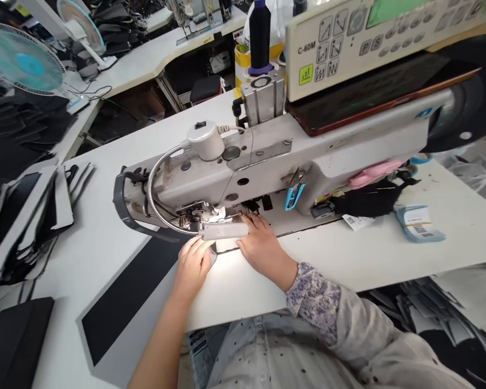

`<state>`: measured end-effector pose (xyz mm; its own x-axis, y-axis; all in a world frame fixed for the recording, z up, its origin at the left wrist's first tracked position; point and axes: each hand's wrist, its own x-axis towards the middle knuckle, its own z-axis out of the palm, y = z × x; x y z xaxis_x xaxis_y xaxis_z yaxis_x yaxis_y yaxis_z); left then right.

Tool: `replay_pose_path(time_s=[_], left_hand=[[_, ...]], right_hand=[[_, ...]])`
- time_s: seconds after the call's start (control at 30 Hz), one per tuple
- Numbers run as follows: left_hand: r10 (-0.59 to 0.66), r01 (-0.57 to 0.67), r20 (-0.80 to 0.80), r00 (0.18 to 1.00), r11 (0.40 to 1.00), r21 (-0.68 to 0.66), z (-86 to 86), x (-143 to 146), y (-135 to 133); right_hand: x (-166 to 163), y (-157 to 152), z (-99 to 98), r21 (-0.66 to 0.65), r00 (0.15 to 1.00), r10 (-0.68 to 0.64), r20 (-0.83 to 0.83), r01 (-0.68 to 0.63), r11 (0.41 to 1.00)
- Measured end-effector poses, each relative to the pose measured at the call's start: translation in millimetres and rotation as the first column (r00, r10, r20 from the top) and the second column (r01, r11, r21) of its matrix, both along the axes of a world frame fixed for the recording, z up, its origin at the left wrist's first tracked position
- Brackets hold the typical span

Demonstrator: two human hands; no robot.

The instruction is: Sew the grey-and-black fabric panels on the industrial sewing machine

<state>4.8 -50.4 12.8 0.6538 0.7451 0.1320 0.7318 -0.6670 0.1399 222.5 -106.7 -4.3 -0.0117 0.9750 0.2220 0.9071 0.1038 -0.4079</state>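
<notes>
A sewing machine (202, 178) stands before me with its lit needle area low in front. A long flat black fabric strip (133, 292) lies slantwise on the table, its upper end running under the machine head. At that end my left hand (193, 266) is closed, thumb and fingers together on the edge of a grey-backed piece (213, 256); how it joins the strip is hidden. My right hand (261, 246) lies palm down beside the needle area, fingers stretched forward on the bed. A white lamp tube (225, 231) partly covers the fingertips and the work under them.
Blue thread snips (295, 195) hang on the machine arm. A phone (372, 94) rests on top, below the control panel (348, 46). Stacked cut pieces (28, 216) and a folded black piece (20, 340) lie left. Black cloth (368, 197) and a banded blue bundle (420, 222) lie right.
</notes>
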Motion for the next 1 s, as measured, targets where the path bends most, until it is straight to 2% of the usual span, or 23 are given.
replay_pose_path(time_s=[0.27, 0.5, 0.63, 0.73, 0.87, 1.0], left_hand=[[0.027, -0.027, -0.005, 1.0, 1.0, -0.008, -1.1, 0.4, -0.2], [0.009, -0.009, 0.008, 1.0, 1.0, -0.003, 2.2, 2.9, -3.2], [0.018, -0.018, 0.018, 1.0, 1.0, 0.014, -0.2, 1.0, -4.6], [0.018, -0.019, 0.032, 0.999, 1.0, 0.009, -1.8, 0.1, -6.2], [0.029, -0.028, 0.06, 0.998, 0.999, -0.014, -3.4, -0.7, -8.0], [0.033, -0.031, 0.081, 0.996, 0.999, -0.023, -5.8, -1.6, -9.0]], right_hand=[[2.5, -1.4, 0.2, 0.028, 0.999, 0.015, -0.044, -0.013, 1.0], [19.4, -19.7, 7.5, 0.163, 0.99, 0.091, -0.107, -0.073, 0.984], [38.2, -38.1, 5.3, 0.257, 0.99, 0.068, -0.12, -0.036, 0.966], [45.7, -42.2, 1.9, 0.238, 0.996, 0.016, -0.092, 0.007, 0.971], [29.5, -27.9, -2.4, 0.17, 0.998, -0.048, 0.041, 0.04, 0.985], [-9.0, -10.9, -5.4, 0.101, 0.994, 0.063, 0.09, -0.072, 0.992]])
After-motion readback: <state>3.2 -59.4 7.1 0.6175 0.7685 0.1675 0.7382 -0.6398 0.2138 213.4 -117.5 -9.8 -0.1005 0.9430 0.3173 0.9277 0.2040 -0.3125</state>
